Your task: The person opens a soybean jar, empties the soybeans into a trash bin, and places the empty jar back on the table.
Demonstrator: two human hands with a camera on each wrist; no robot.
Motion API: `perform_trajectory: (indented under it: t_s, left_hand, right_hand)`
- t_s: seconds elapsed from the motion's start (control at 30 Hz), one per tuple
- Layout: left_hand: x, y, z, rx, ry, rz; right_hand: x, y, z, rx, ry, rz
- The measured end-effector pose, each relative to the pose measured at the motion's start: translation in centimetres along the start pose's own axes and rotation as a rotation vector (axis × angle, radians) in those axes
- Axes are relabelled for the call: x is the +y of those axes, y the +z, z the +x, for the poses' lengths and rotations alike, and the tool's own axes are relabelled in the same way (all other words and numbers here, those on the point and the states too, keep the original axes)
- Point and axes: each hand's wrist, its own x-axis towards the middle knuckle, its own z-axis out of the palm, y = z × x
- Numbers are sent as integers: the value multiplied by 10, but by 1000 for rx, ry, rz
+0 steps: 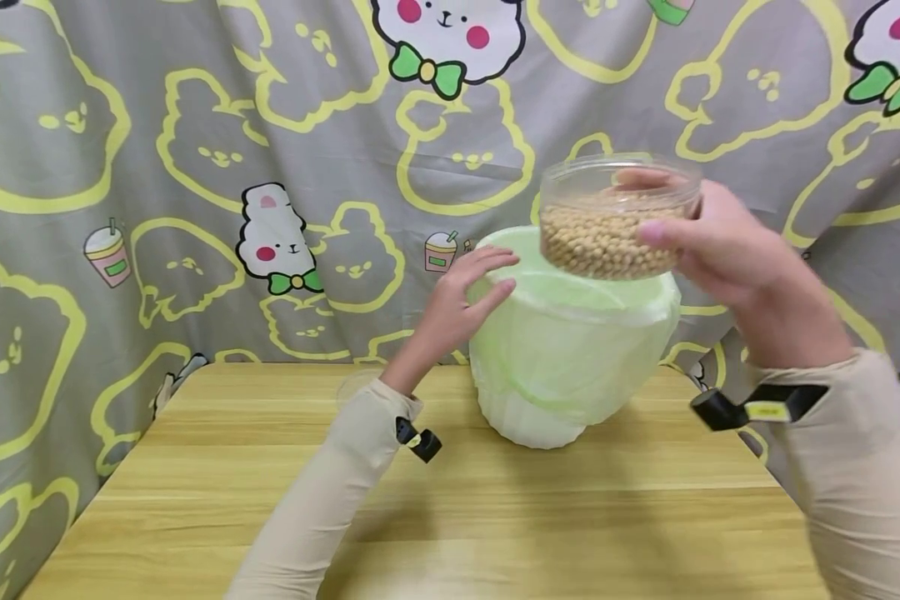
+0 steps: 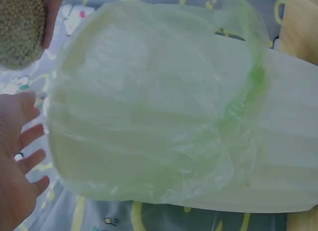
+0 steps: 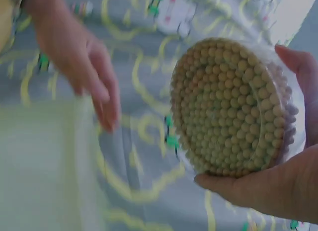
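Note:
My right hand [image 1: 750, 258] grips a clear round plastic tub [image 1: 618, 187], thumb on the near side. Pale round beans, like soybeans [image 1: 600, 242], fill its lower part; the right wrist view shows them packed against the tub's bottom [image 3: 223, 107]. The tub is held up above a white bin [image 1: 528, 425] lined with a thin light green bag [image 1: 570, 358], overlapping its mouth in the head view. At the bin's left rim is my left hand [image 1: 465, 292], fingers spread and holding nothing. In the left wrist view that hand [image 2: 20, 156] appears beside the bag-covered rim.
The bin stands toward the back of a wooden table [image 1: 450, 517]. A faint clear round disc [image 1: 354, 385], like a lid, lies behind my left wrist. A grey curtain [image 1: 330, 150] with yellow cartoon outlines hangs behind the table. Each wrist carries a small black camera [image 1: 418, 440].

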Motion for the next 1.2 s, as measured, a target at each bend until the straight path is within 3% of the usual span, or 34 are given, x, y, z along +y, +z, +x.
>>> perform_trajectory:
  t_s: [0.2, 0.4, 0.5, 0.83, 1.0, 1.2]
  left_hand:
    - [-3, 9, 10, -63, -55, -50]
    - [-10, 9, 7, -70, -56, -147]
    - [-11, 6, 8, -91, -60, -153]
    - [-6, -5, 14, -195, -187, -137]
    - [-4, -7, 14, -219, -245, -143]
    - [-3, -7, 15, -225, -258, -137]
  right_hand:
    - [-15, -56, -3, 66, 45, -163]
    - [-23, -92, -5, 141, 166, -616]
    - [-24, -103, -2, 127, 225, -751]
    - [-20, -124, 7, 109, 387, -1086]
    - [-18, -126, 15, 99, 420, -1142]
    - [-17, -123, 22, 73, 449, -1211]
